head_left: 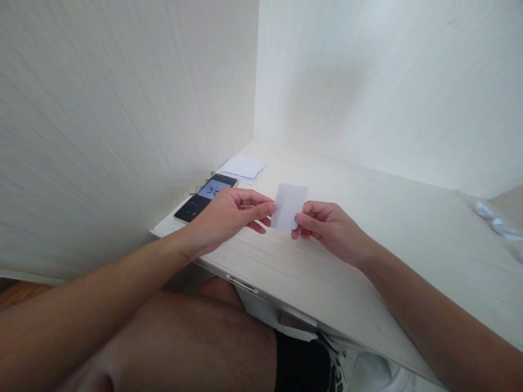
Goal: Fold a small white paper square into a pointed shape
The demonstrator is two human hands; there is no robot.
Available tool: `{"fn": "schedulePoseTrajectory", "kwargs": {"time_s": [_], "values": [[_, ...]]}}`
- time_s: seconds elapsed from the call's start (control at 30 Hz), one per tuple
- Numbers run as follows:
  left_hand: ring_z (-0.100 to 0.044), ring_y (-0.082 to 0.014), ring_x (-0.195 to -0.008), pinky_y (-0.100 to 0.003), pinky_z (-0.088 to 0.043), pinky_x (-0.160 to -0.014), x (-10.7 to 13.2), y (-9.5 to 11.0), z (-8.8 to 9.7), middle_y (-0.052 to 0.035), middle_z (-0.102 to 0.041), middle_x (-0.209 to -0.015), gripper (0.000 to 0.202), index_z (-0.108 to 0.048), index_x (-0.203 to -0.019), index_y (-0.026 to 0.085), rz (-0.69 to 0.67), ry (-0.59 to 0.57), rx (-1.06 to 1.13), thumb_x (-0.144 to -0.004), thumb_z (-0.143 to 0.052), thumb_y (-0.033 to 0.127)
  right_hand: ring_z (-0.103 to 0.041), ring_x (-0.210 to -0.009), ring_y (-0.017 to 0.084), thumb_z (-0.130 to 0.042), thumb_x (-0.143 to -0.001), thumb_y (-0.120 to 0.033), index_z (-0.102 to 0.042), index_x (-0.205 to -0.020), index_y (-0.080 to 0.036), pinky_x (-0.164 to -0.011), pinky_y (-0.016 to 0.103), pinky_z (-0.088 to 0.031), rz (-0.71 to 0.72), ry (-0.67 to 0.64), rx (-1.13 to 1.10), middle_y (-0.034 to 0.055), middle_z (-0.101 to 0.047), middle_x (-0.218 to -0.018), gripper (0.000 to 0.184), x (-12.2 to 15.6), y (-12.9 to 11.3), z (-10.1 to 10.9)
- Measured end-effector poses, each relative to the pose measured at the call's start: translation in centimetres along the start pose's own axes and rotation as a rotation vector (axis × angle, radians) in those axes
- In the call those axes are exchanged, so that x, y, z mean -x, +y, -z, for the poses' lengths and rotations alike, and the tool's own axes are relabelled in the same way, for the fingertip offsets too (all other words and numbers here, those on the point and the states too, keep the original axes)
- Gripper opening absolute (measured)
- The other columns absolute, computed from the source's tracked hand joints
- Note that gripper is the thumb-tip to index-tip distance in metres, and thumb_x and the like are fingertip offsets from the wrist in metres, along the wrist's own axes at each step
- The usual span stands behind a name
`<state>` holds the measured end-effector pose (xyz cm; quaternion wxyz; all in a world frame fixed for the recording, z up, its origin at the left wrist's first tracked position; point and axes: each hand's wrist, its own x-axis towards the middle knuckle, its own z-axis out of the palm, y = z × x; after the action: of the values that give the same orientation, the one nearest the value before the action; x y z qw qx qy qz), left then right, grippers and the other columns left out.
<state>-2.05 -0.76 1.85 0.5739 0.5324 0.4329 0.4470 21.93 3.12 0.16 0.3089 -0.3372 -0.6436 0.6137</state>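
Observation:
Both my hands hold a small white slip of paper (289, 206) upright just above the pale wooden desk (368, 245). My left hand (229, 215) pinches the slip's left edge between thumb and fingers. My right hand (327, 226) pinches its lower right edge, fingers curled. A black phone (205, 197) with a lit screen lies flat on the desk just behind my left hand.
A small stack of white paper sheets (244, 167) lies beyond the phone near the corner of the white walls. White crumpled pieces (496, 220) sit at the desk's far right. My bare knee (183, 337) shows below the desk's front edge.

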Motion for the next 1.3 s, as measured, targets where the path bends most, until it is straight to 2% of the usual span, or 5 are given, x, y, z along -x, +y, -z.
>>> {"fn": "schedulePoseTrajectory", "kwargs": {"time_s": [0.5,0.63,0.77,1.07,1.3], "values": [[-0.071,-0.0163,-0.078,-0.027,-0.061,-0.066,0.6,0.3,-1.4,-0.0071,-0.079,-0.094,0.037,-0.078,-0.099,0.014,-0.09,0.061,0.041,-0.086,-0.08,0.048,-0.052,-0.059,0.011,-0.079,-0.088,-0.044,-0.072,-0.076,-0.02,-0.061,0.028,-0.037,-0.006,0.009,0.102,-0.0006,-0.072,-0.066,0.028,0.2,-0.4,-0.8],[-0.073,-0.0169,-0.074,-0.026,-0.059,-0.062,0.5,0.2,-1.3,-0.0063,-0.08,-0.089,0.04,-0.077,-0.103,0.013,-0.004,0.036,-0.03,-0.074,-0.092,0.034,-0.061,-0.061,0.012,-0.081,-0.086,-0.041,-0.071,-0.089,-0.019,-0.061,0.027,-0.044,0.035,-0.024,0.087,-0.0017,-0.071,-0.068,0.024,0.1,-0.4,-1.2],[-0.073,-0.0163,-0.073,-0.026,-0.058,-0.064,0.2,0.0,-1.1,-0.0063,-0.08,-0.085,0.03,-0.076,-0.092,0.011,0.047,0.034,0.03,-0.073,-0.09,0.029,-0.069,-0.066,0.014,-0.071,-0.091,-0.025,-0.062,-0.104,-0.023,-0.06,0.026,-0.049,0.214,-0.001,0.102,-0.0016,-0.075,-0.075,0.016,0.4,-0.4,-1.5],[-0.072,-0.0142,-0.074,-0.024,-0.055,-0.066,0.2,0.2,0.0,-0.0052,-0.08,-0.086,0.022,-0.079,-0.093,0.014,0.071,-0.002,0.072,-0.075,-0.088,0.023,-0.076,-0.089,0.017,-0.064,-0.096,-0.009,-0.078,-0.103,-0.02,-0.077,0.03,-0.062,0.733,0.071,0.775,0.0081,-0.082,-0.106,0.019,1.4,-0.7,-2.2],[-0.072,-0.0124,-0.07,-0.022,-0.055,-0.063,0.3,0.0,-0.1,-0.0045,-0.082,-0.086,0.02,-0.083,-0.095,0.016,-0.07,-0.008,-0.022,-0.077,-0.088,0.024,-0.072,-0.084,0.015,-0.069,-0.097,-0.012,-0.079,-0.094,-0.018,-0.073,0.026,-0.06,0.781,0.112,0.702,0.0073,-0.078,-0.097,0.012,1.2,-0.6,-2.9]]}}
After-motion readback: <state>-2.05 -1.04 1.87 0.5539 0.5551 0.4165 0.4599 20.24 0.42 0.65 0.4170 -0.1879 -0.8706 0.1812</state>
